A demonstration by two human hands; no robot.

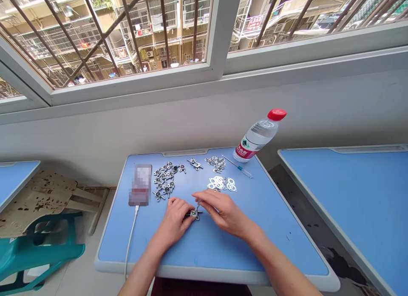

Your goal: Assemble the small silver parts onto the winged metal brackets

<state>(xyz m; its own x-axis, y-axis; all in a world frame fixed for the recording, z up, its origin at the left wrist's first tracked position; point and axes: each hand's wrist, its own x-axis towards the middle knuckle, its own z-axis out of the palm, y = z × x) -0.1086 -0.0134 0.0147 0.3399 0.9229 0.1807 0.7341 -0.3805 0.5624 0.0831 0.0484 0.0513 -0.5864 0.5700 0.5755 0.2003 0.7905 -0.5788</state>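
Four heaps of metal parts (165,179) lie on the desk (204,249), while the left hand (174,221) grips a small metal piece (194,213) near mid-desk and the right hand (223,212) pinches its top.

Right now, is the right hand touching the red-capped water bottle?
No, the right hand is at the small metal part mid-desk, well away from the water bottle.

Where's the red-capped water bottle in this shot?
In the head view, the red-capped water bottle stands at the far right corner of the blue desk, against the wall, just left of the slim clear-and-blue tool.
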